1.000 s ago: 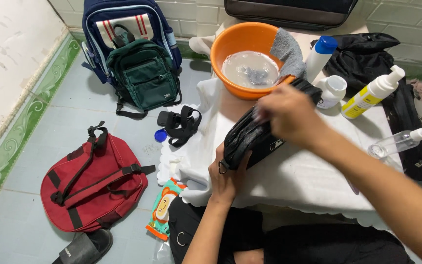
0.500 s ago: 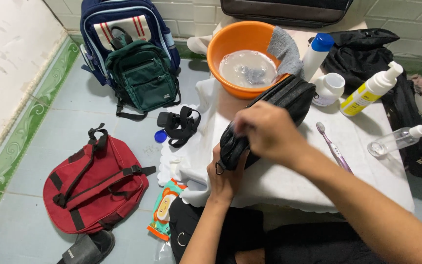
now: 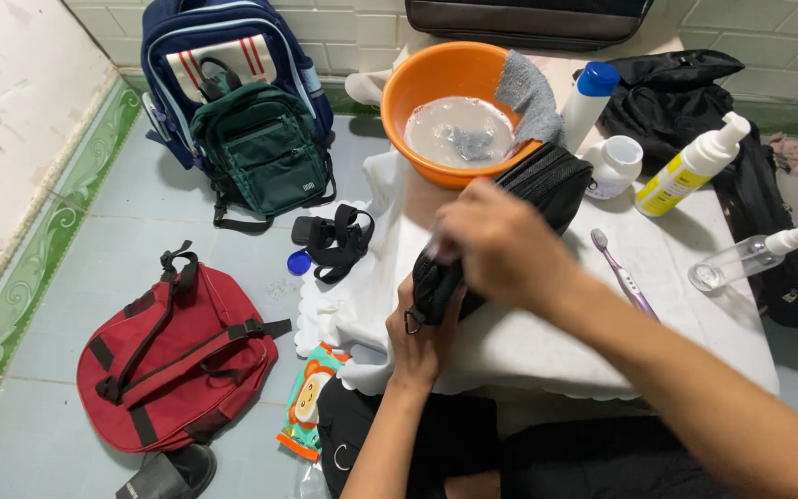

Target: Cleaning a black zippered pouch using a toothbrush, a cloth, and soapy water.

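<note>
A red backpack (image 3: 173, 360) lies flat on the grey tiled floor at the far left. Above it, a dark green backpack (image 3: 265, 152) leans against a larger navy backpack (image 3: 233, 46), both propped by the wall. Just right of these, a loose black strap (image 3: 339, 242) lies on the floor near a small blue cap (image 3: 298, 263).

In the middle stands a low bench (image 3: 547, 342) covered with a white cloth. The left hand (image 3: 422, 337) reaches up from below, its fingers closed around the lower end of a black pouch (image 3: 510, 217) that lies slanted on the cloth, its upper end just beside an orange basin (image 3: 417, 79). The right hand (image 3: 501, 245) comes in from the lower right and presses down on the middle of the pouch; its fingers curl over the fabric, though I cannot tell whether they pinch anything. The basin holds cloudy water, and a grey cloth (image 3: 528, 92) hangs over its rim.

Further right on the bench sit a white bottle with a blue cap (image 3: 588, 102), a small white jar (image 3: 616, 166), a purple toothbrush (image 3: 625, 277), a yellow pump bottle (image 3: 690, 166), and a clear spray bottle (image 3: 750, 259) lying on its side. A black bag (image 3: 671, 88) lies behind them.
</note>
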